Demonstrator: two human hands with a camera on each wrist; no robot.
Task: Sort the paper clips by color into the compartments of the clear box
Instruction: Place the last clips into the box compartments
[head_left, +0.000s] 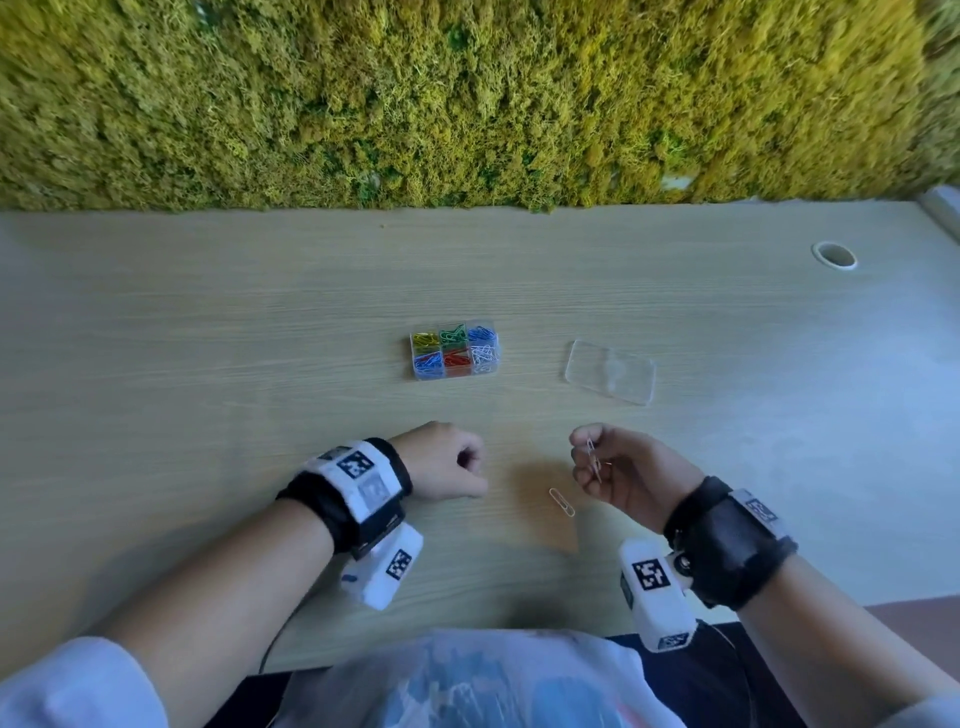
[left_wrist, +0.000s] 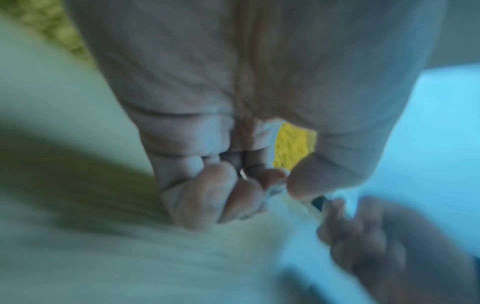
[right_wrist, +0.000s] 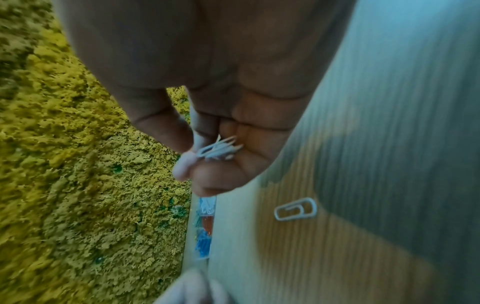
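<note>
A few white paper clips (head_left: 593, 459) are pinched between the thumb and fingers of the right hand (head_left: 631, 478), which is held up just above the table (head_left: 260, 322). The same clips are seen in the right wrist view, bunched at the fingertips (right_wrist: 182, 166). One more white clip (head_left: 562, 502) is lying flat on the table, near the right hand and between the two hands. The left hand (head_left: 447, 462) is curled into a fist and rests on the table; nothing can be seen inside it. The clear box (head_left: 455, 349) is placed farther back on the table, well apart from both hands. Yellow, green, blue, red and white clips are kept in its compartments. Its clear lid (head_left: 610, 371) is lying flat to the right of it.
</note>
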